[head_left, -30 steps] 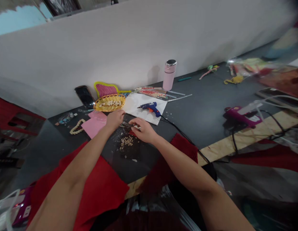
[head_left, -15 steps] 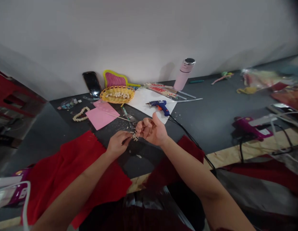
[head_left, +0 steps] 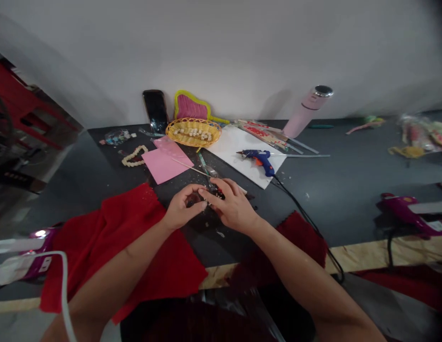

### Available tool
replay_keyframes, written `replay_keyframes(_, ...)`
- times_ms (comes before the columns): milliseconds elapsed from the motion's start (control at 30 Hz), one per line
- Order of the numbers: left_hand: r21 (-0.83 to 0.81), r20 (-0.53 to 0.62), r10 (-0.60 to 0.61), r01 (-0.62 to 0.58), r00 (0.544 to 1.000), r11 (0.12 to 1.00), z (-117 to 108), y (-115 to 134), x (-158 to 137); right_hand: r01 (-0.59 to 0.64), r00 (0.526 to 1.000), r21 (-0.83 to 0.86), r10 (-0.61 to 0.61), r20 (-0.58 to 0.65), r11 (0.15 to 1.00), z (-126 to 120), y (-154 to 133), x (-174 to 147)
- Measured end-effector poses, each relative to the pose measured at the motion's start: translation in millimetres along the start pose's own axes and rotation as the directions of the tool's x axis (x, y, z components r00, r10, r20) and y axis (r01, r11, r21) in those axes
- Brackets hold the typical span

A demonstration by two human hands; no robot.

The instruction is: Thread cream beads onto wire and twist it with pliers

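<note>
Over the dark table, my left hand [head_left: 183, 210] is curled with thumb and forefinger pinched on a cluster of small pale pieces [head_left: 208, 202]. My fingers largely cover this cluster. From the other side, my right hand [head_left: 237, 209] reaches palm down, its bent fingertips touching the cluster and meeting my left fingers. Something small and red shows beside the right fingers, too covered to name. Beyond the hands lie a thin pale stick [head_left: 190, 166] and a narrow green tool [head_left: 203, 161]. Pale crumbs are scattered around.
A blue glue gun [head_left: 261, 159] rests on white paper [head_left: 228, 147], its cord trailing right. Behind stand a yellow wicker basket [head_left: 171, 134] with pale pieces, a phone [head_left: 155, 110] and a pink flask [head_left: 302, 116]. Pink paper [head_left: 164, 166] and red cloth [head_left: 135, 232] lie left.
My right hand has turned from palm up to palm down and closed in over the cluster. My left hand stays at it. The view has swung left.
</note>
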State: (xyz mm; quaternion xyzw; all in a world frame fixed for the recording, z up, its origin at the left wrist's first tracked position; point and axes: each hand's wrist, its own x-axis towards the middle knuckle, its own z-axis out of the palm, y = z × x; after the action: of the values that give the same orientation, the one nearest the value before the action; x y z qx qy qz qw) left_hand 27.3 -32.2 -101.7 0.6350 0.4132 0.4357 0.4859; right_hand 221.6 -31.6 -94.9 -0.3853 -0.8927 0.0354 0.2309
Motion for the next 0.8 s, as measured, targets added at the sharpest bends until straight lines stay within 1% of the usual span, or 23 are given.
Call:
replay_keyframes(300,0.021,-0.038,0.013,-0.012,0.999,1.000,3,2,-2,-0.001,1.000,-0.012,0.001,0.027,1.000,-2,-3,0)
replay_keyframes(433,0.030,-0.057,-0.002,0.004,0.998,1.000,4,4,-1,-0.007,0.999,-0.014,0.008,0.033,1.000,-2,-4,0)
replay_keyframes(567,0.063,-0.054,0.010,-0.007,0.998,0.998,4,4,-1,-0.012,0.999,-0.004,0.012,0.040,1.000,-1,-4,-1)
replay_keyframes(633,0.121,-0.052,0.044,-0.037,0.998,0.992,3,3,0,-0.026,0.999,0.017,0.025,0.020,1.000,-2,2,-1)
replay_keyframes(700,0.252,-0.057,0.104,-0.086,0.993,0.964,0,1,1,-0.072,0.996,0.049,0.074,-0.043,0.996,-5,11,-1)
replay_keyframes(733,0.341,-0.053,0.144,-0.118,0.988,0.933,-2,-1,2,-0.112,0.989,0.070,0.118,-0.090,0.991,-8,17,-1)
replay_keyframes(800,0.533,-0.002,0.225,-0.189,0.974,0.825,-4,-4,4,-0.180,0.961,0.123,0.201,-0.190,0.976,-14,27,0)
